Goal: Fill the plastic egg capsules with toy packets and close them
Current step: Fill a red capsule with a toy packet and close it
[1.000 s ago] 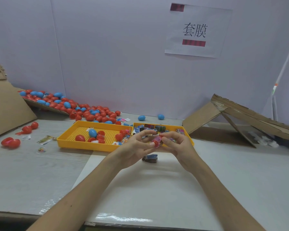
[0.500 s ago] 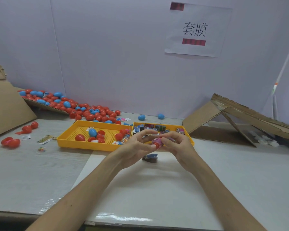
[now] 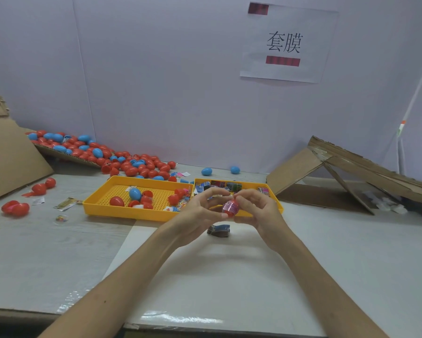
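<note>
Landmark: the packet tray (image 3: 274, 200), yellow and holding toy packets (image 3: 225, 185); every place below is told from it.
Loose packet: a dark-and-blue loose packet (image 3: 219, 231) lies on the table just nearer than the packet tray, under the hands, with nothing touching it.
Left hand: the left hand (image 3: 200, 211) is above the packet tray's near rim, its thumb and curled fingertips pinching the left side of the egg capsule.
Right hand: the right hand (image 3: 258, 211) is above the same rim, its fingers curled round the capsule's right side.
Egg capsule: the red egg capsule (image 3: 230, 208) is held in the air between both hands, over the near rim. A pink printed packet shows at its top.
Step in hand: probably seating the packet inside; the capsule does not look closed.
Next move: likely tucking the packet's edges below the seam, then pressing the halves together squarely. Where the other half is, I cannot tell.
Egg tray: the egg tray (image 3: 97, 206) sits just left of the packet tray and holds red and blue eggs.
Egg pile: the egg pile (image 3: 132, 164) lies beyond and to the left, against the wall.
</note>
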{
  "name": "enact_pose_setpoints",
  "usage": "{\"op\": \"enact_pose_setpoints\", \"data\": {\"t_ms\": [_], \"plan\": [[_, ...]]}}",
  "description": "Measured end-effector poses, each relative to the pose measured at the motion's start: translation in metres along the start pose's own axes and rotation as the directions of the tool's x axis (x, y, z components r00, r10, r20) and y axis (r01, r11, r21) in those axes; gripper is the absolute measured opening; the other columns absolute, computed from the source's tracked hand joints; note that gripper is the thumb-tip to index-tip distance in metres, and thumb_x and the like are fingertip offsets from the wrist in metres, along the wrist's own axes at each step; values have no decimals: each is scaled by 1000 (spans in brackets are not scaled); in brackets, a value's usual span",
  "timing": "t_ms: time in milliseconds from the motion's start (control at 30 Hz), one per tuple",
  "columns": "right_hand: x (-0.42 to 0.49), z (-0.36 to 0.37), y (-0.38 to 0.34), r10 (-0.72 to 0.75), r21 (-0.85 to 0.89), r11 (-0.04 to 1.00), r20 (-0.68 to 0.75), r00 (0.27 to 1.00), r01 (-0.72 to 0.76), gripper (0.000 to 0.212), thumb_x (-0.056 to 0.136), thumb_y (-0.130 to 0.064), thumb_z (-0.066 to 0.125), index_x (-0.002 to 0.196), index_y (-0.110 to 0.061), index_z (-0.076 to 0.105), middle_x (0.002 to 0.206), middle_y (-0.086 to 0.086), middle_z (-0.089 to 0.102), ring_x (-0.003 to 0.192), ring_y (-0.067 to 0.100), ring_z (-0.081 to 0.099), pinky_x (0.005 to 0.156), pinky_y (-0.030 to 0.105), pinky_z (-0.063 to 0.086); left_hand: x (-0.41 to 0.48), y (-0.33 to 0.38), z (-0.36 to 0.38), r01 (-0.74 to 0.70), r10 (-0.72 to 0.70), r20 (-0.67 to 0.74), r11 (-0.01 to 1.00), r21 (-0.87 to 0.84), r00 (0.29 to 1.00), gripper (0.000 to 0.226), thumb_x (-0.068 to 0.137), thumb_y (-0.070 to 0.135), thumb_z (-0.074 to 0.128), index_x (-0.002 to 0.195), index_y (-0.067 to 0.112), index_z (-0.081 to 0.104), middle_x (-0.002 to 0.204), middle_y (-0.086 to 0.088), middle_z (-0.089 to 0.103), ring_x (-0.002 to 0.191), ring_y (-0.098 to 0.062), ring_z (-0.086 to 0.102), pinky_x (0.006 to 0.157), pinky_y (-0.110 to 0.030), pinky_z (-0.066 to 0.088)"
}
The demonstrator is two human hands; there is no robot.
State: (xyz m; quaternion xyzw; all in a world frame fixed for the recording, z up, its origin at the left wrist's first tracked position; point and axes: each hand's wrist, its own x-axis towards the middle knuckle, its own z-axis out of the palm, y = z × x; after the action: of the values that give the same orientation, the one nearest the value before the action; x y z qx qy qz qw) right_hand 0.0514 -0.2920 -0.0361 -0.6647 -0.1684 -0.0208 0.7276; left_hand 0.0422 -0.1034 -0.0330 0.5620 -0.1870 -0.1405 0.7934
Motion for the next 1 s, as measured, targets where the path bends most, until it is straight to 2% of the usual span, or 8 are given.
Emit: {"op": "enact_pose_setpoints", "data": {"t_ms": [133, 200, 433, 533, 600, 700, 767, 1000], "plan": [[2, -1, 2, 9, 5, 1000, -31, 999, -9, 35, 75, -22, 80, 104, -4, 70, 100, 18, 73, 96, 34, 72, 76, 43, 62, 1, -2, 0, 20, -20, -2, 998, 55, 1000, 47, 85, -23, 60, 117, 12, 61, 114, -7, 73, 101, -21, 72, 83, -29, 57], [2, -3, 4, -3, 2, 1000, -32, 999, 4, 24, 77, -19, 78, 94, -3, 72, 97, 21, 71, 94, 36, 71, 82, 51, 61, 2, -2, 0, 23, -23, -9, 997, 76, 1000, 45, 86, -22, 61, 116, 12, 61, 113, -6, 74, 103, -22, 72, 83, -29, 57], [2, -3, 6, -33, -29, 999, -56, 998, 32, 15, 71, -28, 81, 77, -15, 78, 88, 18, 72, 91, 36, 69, 95, 62, 52, 2, -4, 0, 21, -20, -11, 992, 121, 1000, 42, 88, -18, 62, 115, 14, 62, 111, 1, 77, 107, -21, 72, 85, -28, 57], [2, -2, 7, -61, -56, 997, -79, 995, 57, 18, 71, -30, 81, 78, -14, 78, 90, 21, 72, 96, 46, 67, 95, 63, 51, 2, -4, -1, 17, -15, -13, 992, 126, 1000, 42, 88, -18, 63, 115, 15, 63, 115, -3, 75, 109, -23, 71, 88, -30, 56], [2, -2, 7, -68, -46, 997, -75, 995, 65, 21, 73, -33, 79, 79, -14, 77, 93, 23, 72, 100, 47, 66, 91, 60, 55, 2, -4, -1, 10, -9, -10, 994, 110, 1000, 41, 86, -14, 66, 115, 14, 63, 118, -6, 73, 110, -24, 70, 89, -30, 55], [0, -2, 2, -41, 13, 999, -49, 998, 42, 23, 77, -38, 75, 85, -17, 77, 95, 15, 74, 97, 31, 72, 76, 38, 61, 2, -3, 0, -11, 11, -7, 998, 69, 1000, 44, 78, 0, 72, 118, 14, 62, 113, -5, 74, 109, -23, 70, 88, -30, 55], [0, -2, 1, -37, 19, 999, -25, 999, 37, 25, 78, -36, 75, 91, -15, 77, 97, 13, 74, 97, 26, 72, 73, 33, 60, 2, -3, -1, -23, 23, -7, 999, 44, 1000, 45, 77, 2, 72, 119, 13, 61, 111, -5, 74, 109, -24, 70, 89, -31, 55], [2, -3, 6, -52, 25, 998, -37, 998, 53, 31, 80, -27, 76, 89, 3, 71, 101, 35, 64, 100, 49, 66, 85, 58, 58, 1, -5, -1, -5, 6, -6, 997, 72, 1000, 46, 77, 1, 72, 120, 13, 62, 124, -14, 70, 113, -29, 68, 100, -38, 54]]}}
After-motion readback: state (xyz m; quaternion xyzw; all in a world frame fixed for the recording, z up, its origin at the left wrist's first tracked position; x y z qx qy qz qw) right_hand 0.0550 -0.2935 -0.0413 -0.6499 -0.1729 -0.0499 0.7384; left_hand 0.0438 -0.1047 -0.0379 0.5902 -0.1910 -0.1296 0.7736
